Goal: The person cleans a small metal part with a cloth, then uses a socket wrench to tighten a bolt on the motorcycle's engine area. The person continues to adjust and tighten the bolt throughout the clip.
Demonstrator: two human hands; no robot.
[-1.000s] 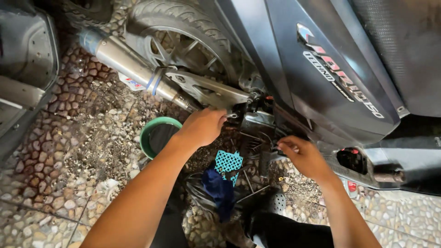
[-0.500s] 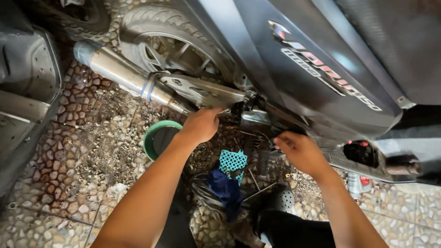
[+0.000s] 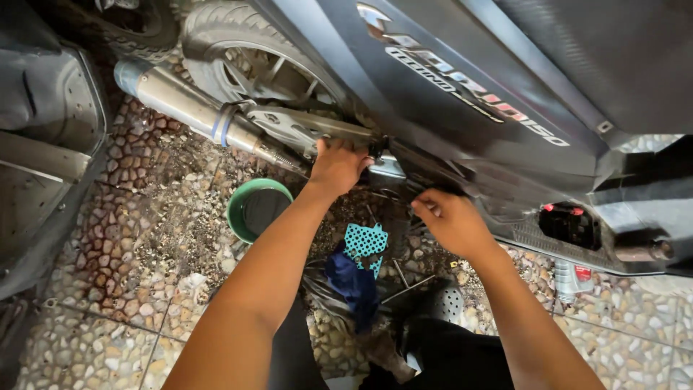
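A dark grey scooter (image 3: 462, 94) stands over a pebbled floor, its rear wheel (image 3: 245, 58) and silver exhaust pipe (image 3: 195, 108) at the upper left. My left hand (image 3: 338, 165) reaches under the body panel and presses on a metal part by the engine; its fingers curl over the part's edge. My right hand (image 3: 451, 220) is just below the panel's lower edge, fingers bent as if pinching something small that I cannot make out. Below the hands lie a teal patterned cloth (image 3: 366, 240) and a dark blue rag (image 3: 354, 282).
A green bowl (image 3: 254, 209) sits on the floor left of my left arm. A second dark scooter's body (image 3: 43, 144) fills the left edge. A small grey bottle with a red label (image 3: 570, 278) lies at the right. Thin metal tools (image 3: 408, 285) lie near the rags.
The view has shifted closer and to the right. My left hand has moved up onto the metal part under the panel. My right hand has risen slightly toward the panel's edge.
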